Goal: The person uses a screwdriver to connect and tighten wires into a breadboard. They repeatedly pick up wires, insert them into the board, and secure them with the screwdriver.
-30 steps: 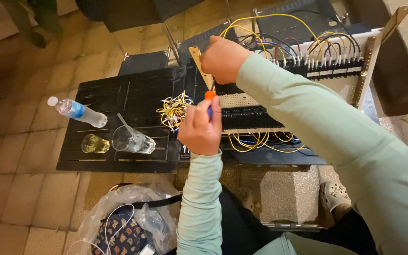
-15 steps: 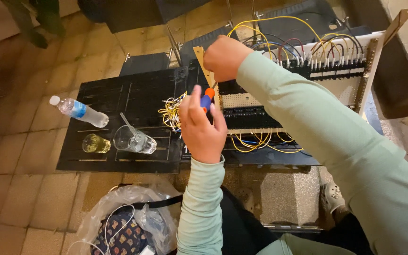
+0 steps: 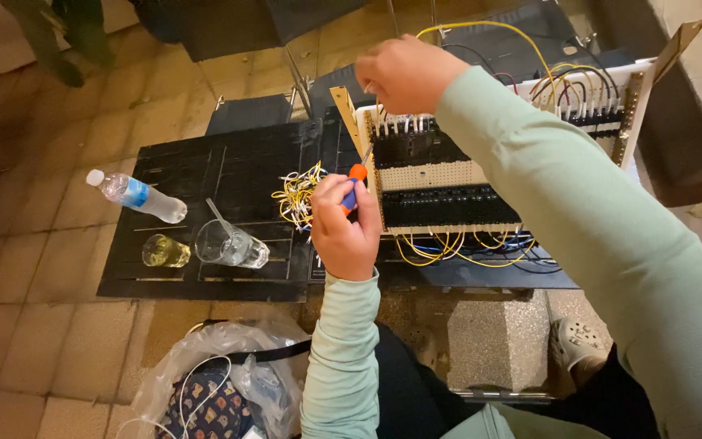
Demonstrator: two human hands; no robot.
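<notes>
The small screwdriver point(image 3: 353, 184), with its orange and blue plastic handle, sits clamped in my left hand point(image 3: 344, 229), my fingers wrapped fully round the grip so only the top of the handle and the thin metal shaft show. Its long axis runs up and slightly to the right, away from my body, and the tip meets the left edge of the wiring board point(image 3: 440, 175), just below the row of pale upright terminals. My right hand point(image 3: 406, 73) is above and beyond that spot, over the board's top edge, fingers curled closed and pinching at what looks like a wire end or terminal; I cannot tell exactly which. So my left hand is the nearer one to the tool's working point, and the right comes at the board from above. The board is a cream perforated panel crossed by two black connector strips, with thin yellow and dark wires point(image 3: 465, 248) looping beneath it and arching over the top. A loose tangle of yellow and white wire offcuts point(image 3: 298, 195) lies just left of my left hand on the black slatted counter point(image 3: 205, 162). Farther left stand a clear glass with a straw point(image 3: 229, 244), a smaller glass of yellowish liquid point(image 3: 164, 250) and a plastic water bottle point(image 3: 136, 195) lying on its side.
</notes>
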